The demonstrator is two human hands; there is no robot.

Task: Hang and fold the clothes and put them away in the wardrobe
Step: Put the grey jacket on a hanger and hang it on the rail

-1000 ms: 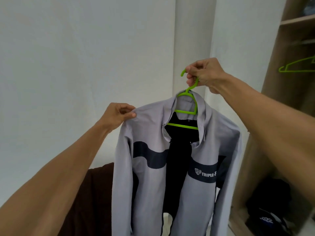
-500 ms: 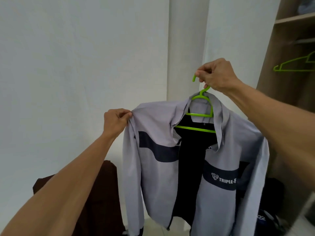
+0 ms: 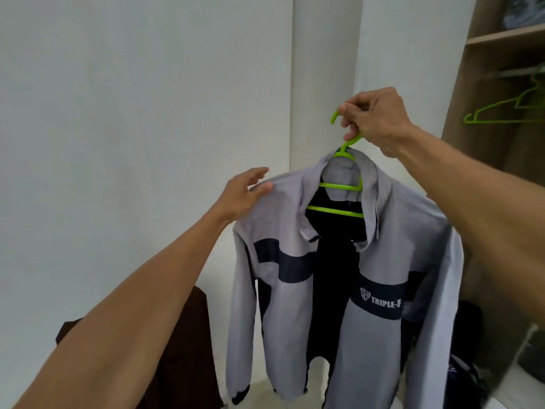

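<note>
The right hand [image 3: 374,119] pinched the neck of the green hanger [image 3: 339,185] just below its hook, fingers and thumb curled round the plastic, and held it up in front of the white wall [image 3: 118,113]. A grey jacket [image 3: 283,219] hung on that hanger, its front unzipped so that the dark lining showed down the middle. A navy band crossed the chest, with white lettering on the side nearer the wardrobe [image 3: 460,113]. The collar stood up around the hanger's two crossbars, and both sleeves dangled straight down. The left hand [image 3: 244,193] lay open against the jacket's shoulder, its fingers straight and spread, touching the cloth without gripping it. To the right the wardrobe stood open: a shelf [image 3: 507,35] ran across near the top, and below it spare green hangers [image 3: 501,113] hung from a rail [image 3: 513,72]. The jacket hung just beside the wardrobe's side panel and outside it. A brown garment [image 3: 182,349] showed low down behind the left forearm.
</note>
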